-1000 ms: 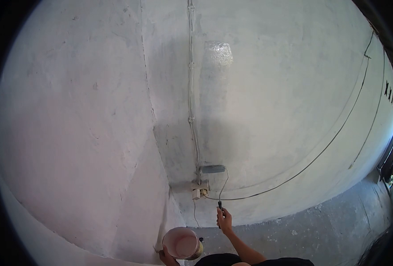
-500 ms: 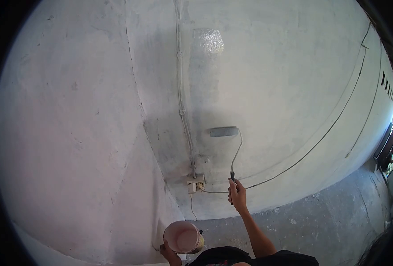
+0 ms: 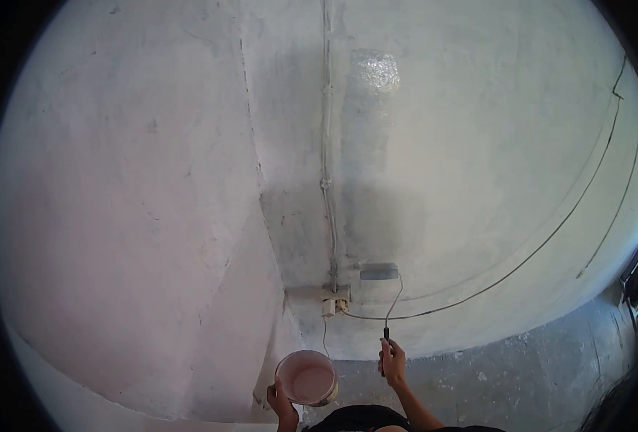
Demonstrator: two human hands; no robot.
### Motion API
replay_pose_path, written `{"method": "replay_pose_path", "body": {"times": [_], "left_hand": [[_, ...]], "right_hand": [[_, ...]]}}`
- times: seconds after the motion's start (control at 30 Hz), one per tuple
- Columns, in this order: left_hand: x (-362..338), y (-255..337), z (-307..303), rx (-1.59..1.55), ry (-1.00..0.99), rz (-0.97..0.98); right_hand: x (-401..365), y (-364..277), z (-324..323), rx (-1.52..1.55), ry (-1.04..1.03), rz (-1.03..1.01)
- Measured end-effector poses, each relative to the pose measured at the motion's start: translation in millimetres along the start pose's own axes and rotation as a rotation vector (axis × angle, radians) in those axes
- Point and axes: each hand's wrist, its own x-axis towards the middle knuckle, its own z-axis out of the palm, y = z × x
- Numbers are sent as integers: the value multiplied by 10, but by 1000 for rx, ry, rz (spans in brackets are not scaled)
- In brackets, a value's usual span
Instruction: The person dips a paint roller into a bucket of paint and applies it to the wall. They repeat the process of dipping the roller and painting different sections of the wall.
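My right hand (image 3: 393, 361) is wrapped round the black handle of a paint roller (image 3: 379, 272). The grey roller head lies level against the wall (image 3: 463, 194), just right of the socket box. At the lower left, my left hand (image 3: 281, 403) grips the side of a paint bucket (image 3: 306, 379). Pale pinkish paint shows inside the bucket, which is tilted so that its mouth faces me. A wet, shiny paint patch (image 3: 378, 73) marks the wall higher up, above a darker damp-looking strip.
A socket box (image 3: 339, 294) with a white plug (image 3: 328, 308) sits low on the wall. Cables (image 3: 327, 129) run up from it, and another cable (image 3: 506, 275) curves off to the right. The side wall (image 3: 131, 216) meets this wall at the left. Below is the grey floor (image 3: 492, 381).
The roller and my right hand have moved down the wall, bringing the roller head near socket height. The view has turned somewhat left. My left hand still holds the bucket.
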Motion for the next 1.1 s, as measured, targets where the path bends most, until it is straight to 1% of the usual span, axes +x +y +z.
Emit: {"method": "replay_pose_path", "body": {"times": [0.1,0.17,0.2,0.27,0.37,0.5,0.57,0.63,0.67,0.7,0.73,0.77,0.83,0.87,0.9,0.93,0.97,1.03,1.07,1.1], "left_hand": [[29,8,37,16,5,45],[8,68,35,27,8,68],[-25,146,54,75,-5,82],[-59,194,23,127,-11,100],[-58,193,-41,183,39,132],[-215,321,-146,208,65,125],[-215,370,-160,215,73,111],[-146,257,-235,72,95,147],[-35,24,-383,66,100,156],[136,-339,-590,124,12,230],[232,-528,-684,182,-79,299],[223,-521,-701,182,-79,300],[186,-514,-714,237,-101,289],[276,-596,-785,235,-101,287],[395,-651,-882,872,-37,882],[479,-730,-947,1510,45,1473],[436,-730,-912,1509,43,1471],[261,-622,-767,255,-160,406],[137,-416,-682,257,-159,407],[-7,-164,-578,195,-148,318]], "right_hand": [[-233,-234,186,23,-42,47],[-307,-235,379,12,-162,-78],[-307,-276,499,8,-168,-78],[-284,-419,777,-14,-258,-132],[-197,-700,1104,-42,-298,-170],[70,-641,1436,-53,-361,-216],[167,-642,1572,-39,-336,-231],[274,-601,1664,-40,-337,-241],[297,-587,1718,-38,-330,-240],[301,-595,1776,-34,-337,-246],[298,-597,1824,-59,-299,-283],[282,-593,1863,-86,-259,-315],[239,-618,1946,-82,-263,-332],[218,-621,1983,-77,-266,-342],[208,-626,2021,-79,-264,-341],[215,-643,2060,-12,-295,-287],[226,-661,2080,55,-327,-233],[251,-707,2092,76,-334,-222],[261,-738,2115,100,-342,-212],[271,-786,2140,101,-342,-213]]}}
